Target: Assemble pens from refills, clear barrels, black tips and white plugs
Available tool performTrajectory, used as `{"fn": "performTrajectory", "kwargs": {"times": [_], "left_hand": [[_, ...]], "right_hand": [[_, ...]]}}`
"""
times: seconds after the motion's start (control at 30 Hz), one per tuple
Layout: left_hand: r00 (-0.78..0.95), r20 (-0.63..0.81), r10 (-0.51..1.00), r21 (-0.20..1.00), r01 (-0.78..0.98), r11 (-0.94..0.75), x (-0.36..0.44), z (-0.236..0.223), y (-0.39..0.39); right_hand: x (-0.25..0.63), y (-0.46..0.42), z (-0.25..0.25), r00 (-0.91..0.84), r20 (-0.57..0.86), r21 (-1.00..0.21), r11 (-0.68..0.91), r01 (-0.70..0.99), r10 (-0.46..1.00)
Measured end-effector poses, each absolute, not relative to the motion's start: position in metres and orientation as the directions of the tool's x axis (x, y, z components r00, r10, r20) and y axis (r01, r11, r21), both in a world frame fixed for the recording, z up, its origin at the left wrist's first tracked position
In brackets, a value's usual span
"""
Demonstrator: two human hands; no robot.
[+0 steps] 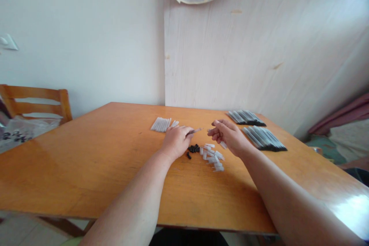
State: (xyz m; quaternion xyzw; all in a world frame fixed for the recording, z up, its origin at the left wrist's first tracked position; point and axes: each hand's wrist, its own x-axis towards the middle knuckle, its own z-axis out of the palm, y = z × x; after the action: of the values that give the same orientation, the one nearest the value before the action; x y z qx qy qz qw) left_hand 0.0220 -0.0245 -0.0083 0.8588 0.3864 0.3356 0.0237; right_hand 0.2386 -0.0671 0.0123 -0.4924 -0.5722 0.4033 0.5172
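Observation:
My left hand (178, 141) is closed round a thin pen (196, 131), its pointed tip towards the right. A short gap to the right, my right hand (226, 134) has its fingers curled together. Something small and pale shows at those fingertips, too small to name. A white piece like a pen cap shows just under the right hand; I cannot tell whether it is held. Below the hands lie loose white pen caps (211, 153) and small black plugs (193, 148). Pale pen barrels (160, 124) lie in a row behind my left hand.
At the right of the wooden table (115, 153) lie two rows of pens with black ends, a far row (246, 117) and a nearer row (263, 137). A wooden chair (37, 100) and a clear plastic bag (27, 130) are at the left. The wall stands behind.

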Motion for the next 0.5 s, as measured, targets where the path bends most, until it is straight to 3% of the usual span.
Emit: {"fn": "performTrajectory", "kwargs": {"times": [0.13,0.27,0.4,0.5], "left_hand": [[0.439,0.575,0.690,0.297,0.674,-0.676,0.020,-0.006,-0.024],[0.399,0.598,0.695,0.301,0.692,-0.656,0.020,-0.005,-0.023],[0.385,0.601,0.700,0.305,0.700,-0.646,0.019,-0.003,-0.023],[0.377,0.599,0.707,0.301,0.712,-0.634,0.019,-0.002,-0.024]], "right_hand": [[0.235,-0.068,0.012,0.023,0.231,-0.897,0.204,0.391,0.973],[0.221,-0.072,0.004,-0.154,0.268,-0.697,0.301,0.651,0.951],[0.202,-0.080,-0.004,-0.320,0.245,-0.545,0.403,0.735,0.915],[0.189,-0.086,-0.005,-0.349,0.240,-0.419,0.421,0.804,0.906]]}}
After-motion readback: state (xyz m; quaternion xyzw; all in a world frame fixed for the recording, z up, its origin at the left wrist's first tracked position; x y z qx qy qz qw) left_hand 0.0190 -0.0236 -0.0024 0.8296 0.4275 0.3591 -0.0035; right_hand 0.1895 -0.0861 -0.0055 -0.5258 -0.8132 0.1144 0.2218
